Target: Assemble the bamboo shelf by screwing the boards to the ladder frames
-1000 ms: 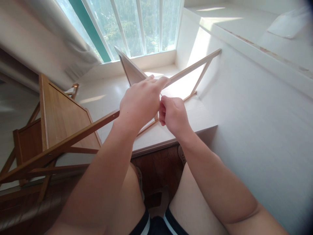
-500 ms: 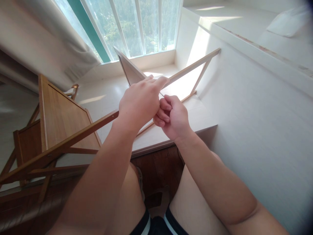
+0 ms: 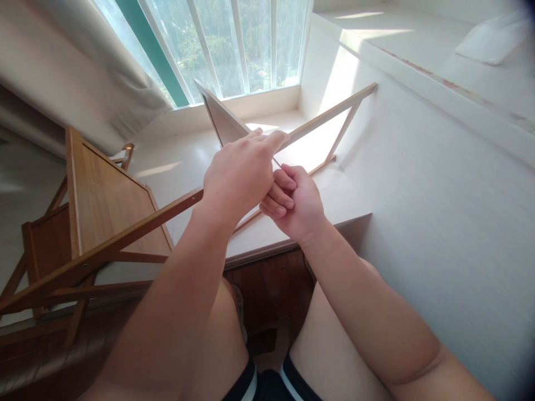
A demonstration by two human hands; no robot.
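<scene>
A wooden folding rack (image 3: pixel 109 195) with flat panels lies on its side, and its long rail (image 3: pixel 165 220) runs up toward the right. My left hand (image 3: pixel 240 170) is wrapped over the middle of this rail, thumb side to the right. Just below and right of it, my right hand (image 3: pixel 297 201) is closed, fingers curled in. A thin metal rod (image 3: pixel 276 162) shows between thumb and forefinger, its upper end reaching under the rail beside my left hand. The rest of the rod is hidden in my fingers, so its exact kind does not show.
The rack's far end leans near the white wall (image 3: pixel 418 184) on the right. Beneath lies a pale ledge (image 3: pixel 334 195) before a barred window (image 3: pixel 254 44). A beige curtain (image 3: pixel 83 67) hangs at left. Dark wooden floor (image 3: pixel 267 284) shows between my legs.
My right hand has turned slightly and its curled fingers have shifted a little around the rod. My left hand and the rack have stayed in place.
</scene>
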